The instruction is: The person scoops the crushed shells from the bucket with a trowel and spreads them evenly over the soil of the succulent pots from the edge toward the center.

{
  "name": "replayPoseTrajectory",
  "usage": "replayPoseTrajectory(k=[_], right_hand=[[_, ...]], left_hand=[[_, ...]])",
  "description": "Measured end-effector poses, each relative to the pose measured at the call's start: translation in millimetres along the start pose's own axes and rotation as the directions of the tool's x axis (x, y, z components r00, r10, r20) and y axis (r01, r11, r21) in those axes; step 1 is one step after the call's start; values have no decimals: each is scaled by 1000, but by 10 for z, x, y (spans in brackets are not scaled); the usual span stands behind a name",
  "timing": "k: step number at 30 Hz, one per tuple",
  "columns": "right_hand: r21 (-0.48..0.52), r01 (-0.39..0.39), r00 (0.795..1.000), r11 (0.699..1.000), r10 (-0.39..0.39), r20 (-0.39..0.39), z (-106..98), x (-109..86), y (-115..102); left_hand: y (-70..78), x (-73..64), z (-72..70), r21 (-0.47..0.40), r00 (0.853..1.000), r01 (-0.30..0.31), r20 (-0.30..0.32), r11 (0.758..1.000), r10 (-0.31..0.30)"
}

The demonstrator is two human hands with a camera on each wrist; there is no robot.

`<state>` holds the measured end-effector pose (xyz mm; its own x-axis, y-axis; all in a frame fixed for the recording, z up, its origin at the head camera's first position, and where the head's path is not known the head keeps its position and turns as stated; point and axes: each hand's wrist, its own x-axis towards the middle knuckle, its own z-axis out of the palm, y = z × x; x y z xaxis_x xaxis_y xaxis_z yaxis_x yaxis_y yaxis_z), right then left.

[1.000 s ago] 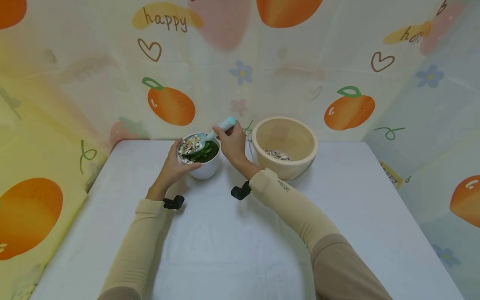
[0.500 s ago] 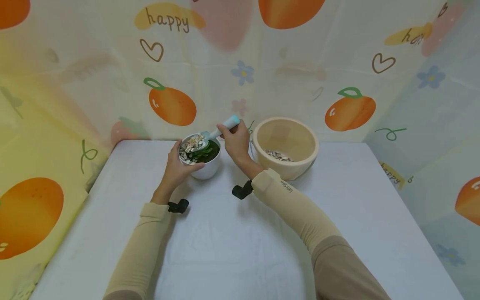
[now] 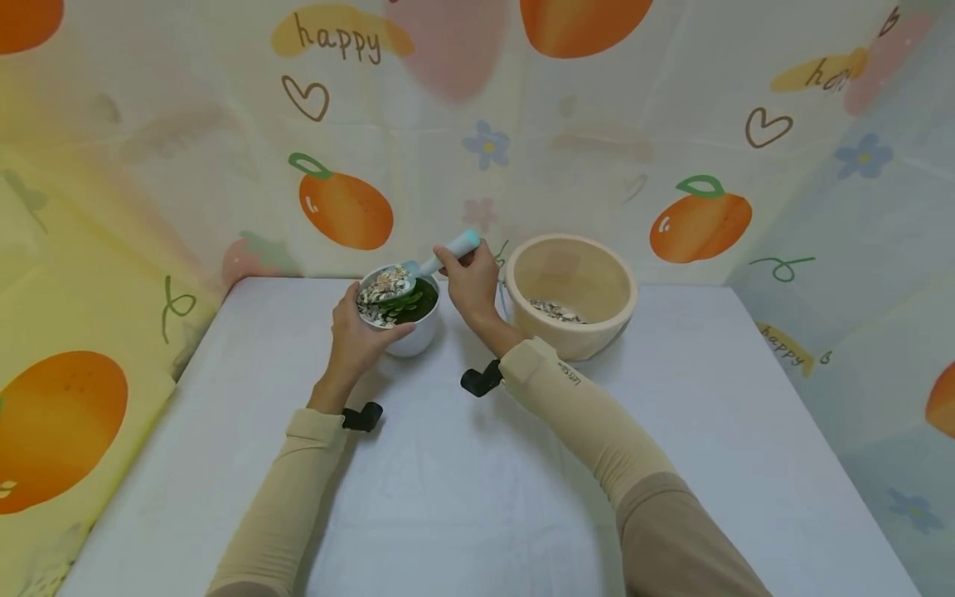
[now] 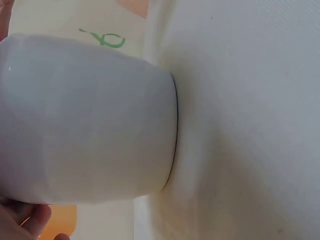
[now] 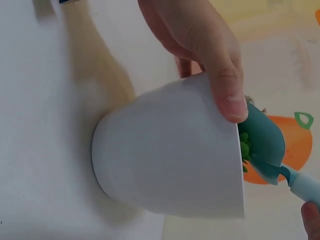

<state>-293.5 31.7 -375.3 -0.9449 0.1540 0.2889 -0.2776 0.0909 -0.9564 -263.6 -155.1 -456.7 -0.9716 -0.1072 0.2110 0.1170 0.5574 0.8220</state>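
A white plant pot (image 3: 410, 342) stands on the table with a green succulent (image 3: 406, 307) in it. My left hand (image 3: 354, 338) grips its left side, thumb along the near side at the rim. In the right wrist view the left thumb (image 5: 231, 95) presses the pot's outer wall. My right hand (image 3: 475, 286) pinches the pale handle of a small blue-green trowel (image 5: 265, 140). The trowel's blade lies over the left part of the pot, and mixed pebbles (image 3: 382, 283) cover that part. How many are on the blade, I cannot tell. The left wrist view shows mostly the pot's wall (image 4: 90, 120).
A cream bucket (image 3: 570, 342) stands close to the right hand, with some pebbles (image 3: 555, 311) on its bottom and a handle at its side. The white-covered table (image 3: 462, 497) ends at a printed backdrop (image 3: 433, 191) just behind the pot and bucket.
The left wrist has swung slightly right while the hand keeps its grip on the pot. The right hand and trowel have shifted a little right. The trowel's blade stays over the pot.
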Motion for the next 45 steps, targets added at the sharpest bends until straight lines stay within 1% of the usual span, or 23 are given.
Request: replayPoseTrajectory(k=[2, 5, 8, 10, 12, 14, 17, 20, 25, 28, 33, 36, 38, 39, 41, 43, 45], right_hand=[[3, 1, 1000, 1000, -1, 5, 2, 2, 4], [1, 0, 1000, 1000, 0, 17, 0, 3, 4], [7, -5, 1000, 1000, 5, 17, -11, 4, 1], [5, -9, 1000, 1000, 9, 11, -19, 5, 3], [3, -8, 1000, 1000, 8, 8, -27, 7, 10], [-6, -2, 1000, 1000, 2, 9, -33, 8, 11], [-15, 17, 1000, 1000, -17, 15, -41, 3, -4], [-25, 45, 999, 999, -45, 13, -45, -6, -30], [-64, 83, 996, 994, -84, -4, -34, -34, -45], [-77, 93, 996, 993, -93, -5, -24, -59, -47], [-77, 97, 995, 992, -97, 6, -14, -91, -40], [-75, 94, 996, 993, -94, 12, -9, -100, -28], [-62, 91, 996, 994, -90, 13, -9, -100, -24], [-54, 88, 996, 995, -88, 12, -11, -100, -23], [-36, 82, 997, 996, -82, 10, -14, -94, -22], [-15, 80, 997, 997, -80, 14, -16, -84, -25], [-7, 81, 997, 997, -81, 22, -19, -74, -35]], left_hand=[[-3, 11, -38, 9, 1000, 1, 23, 1000, -1], [-20, 49, -121, 11, 996, 5, 85, 1000, -6], [-43, 109, -182, 5, 987, -14, 160, 1000, 13], [-53, 143, -194, 2, 980, -20, 197, 1000, 19], [-59, 161, -191, -5, 976, -15, 217, 1000, 16], [-61, 164, -176, -13, 975, 3, 223, 1000, 0], [-58, 154, -152, -22, 978, 18, 210, 1000, -13], [-43, 139, -129, -32, 983, 13, 186, 999, -7], [-16, 88, -71, -31, 994, 11, 110, 999, -7], [-4, 41, -33, -17, 998, 15, 67, 1000, -14], [18, -19, 23, -1, 1000, 0, -5, 1000, 0], [27, -46, 63, -2, 998, -18, -63, 1000, 18], [29, -60, 84, 3, 996, -29, -86, 1000, 29], [29, -63, 91, 8, 995, -35, -88, 999, 35], [26, -65, 77, 9, 996, -44, -72, 999, 45], [8, -45, 36, 7, 998, -50, -33, 999, 50], [-14, -3, -26, -4, 998, -50, 24, 999, 50]])
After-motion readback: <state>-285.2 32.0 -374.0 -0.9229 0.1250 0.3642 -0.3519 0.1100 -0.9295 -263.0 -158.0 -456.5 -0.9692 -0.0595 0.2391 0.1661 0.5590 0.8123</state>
